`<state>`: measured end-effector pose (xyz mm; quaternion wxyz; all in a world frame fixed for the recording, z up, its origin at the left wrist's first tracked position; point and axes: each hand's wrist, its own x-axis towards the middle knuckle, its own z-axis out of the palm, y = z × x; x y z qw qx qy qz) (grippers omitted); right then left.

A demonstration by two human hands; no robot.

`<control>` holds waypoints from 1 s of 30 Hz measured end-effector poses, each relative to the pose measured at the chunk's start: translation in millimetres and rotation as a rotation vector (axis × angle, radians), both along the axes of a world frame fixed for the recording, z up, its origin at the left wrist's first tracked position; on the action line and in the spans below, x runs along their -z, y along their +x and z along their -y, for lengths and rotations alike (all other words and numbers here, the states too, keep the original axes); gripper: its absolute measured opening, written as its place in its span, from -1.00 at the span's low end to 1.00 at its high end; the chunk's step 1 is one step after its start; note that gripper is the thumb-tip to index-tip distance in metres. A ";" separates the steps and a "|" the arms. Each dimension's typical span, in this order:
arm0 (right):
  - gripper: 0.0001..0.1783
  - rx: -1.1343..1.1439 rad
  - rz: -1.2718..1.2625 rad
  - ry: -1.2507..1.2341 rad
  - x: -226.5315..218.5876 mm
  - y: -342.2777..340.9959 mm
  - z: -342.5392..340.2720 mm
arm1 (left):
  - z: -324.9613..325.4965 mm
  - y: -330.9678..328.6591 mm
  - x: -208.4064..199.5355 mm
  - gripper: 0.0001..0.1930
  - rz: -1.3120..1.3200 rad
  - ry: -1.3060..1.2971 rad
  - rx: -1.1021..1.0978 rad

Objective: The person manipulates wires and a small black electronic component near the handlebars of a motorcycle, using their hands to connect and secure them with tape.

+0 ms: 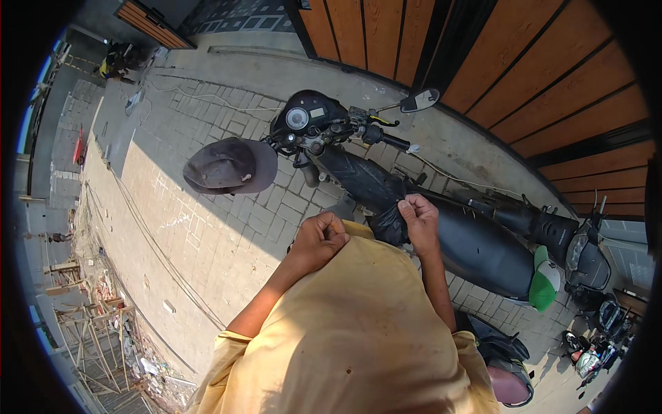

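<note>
My right hand (420,219) pinches the top of a crumpled black plastic bag (390,228) between thumb and fingers, beside the motorcycle's tank. My left hand (319,239) is closed, fingers curled, close to the hem of my yellow shirt (345,310); what it holds, if anything, is hidden. Before me stands a black motorcycle (476,241), its handlebar at the upper middle and its long seat running to the lower right. A dark grey cap (224,165) hangs over the left handlebar end. On the rear of the seat rests a green and white cap (545,279).
Behind the motorcycle rises a brown slatted gate (531,76) with black framing. More motorbikes (596,338) are parked at right. Grey paving (207,241) lies to the left, with cables across it. A wooden frame and rubble (103,345) stand at lower left. A person (114,65) is far off.
</note>
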<state>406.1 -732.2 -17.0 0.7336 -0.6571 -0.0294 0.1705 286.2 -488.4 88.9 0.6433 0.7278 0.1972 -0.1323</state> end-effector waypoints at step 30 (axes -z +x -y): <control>-0.73 0.171 -0.005 -0.215 -58.2 115.8 -142.2 | -76.7 225.4 81.7 -0.89 0.099 -0.591 0.071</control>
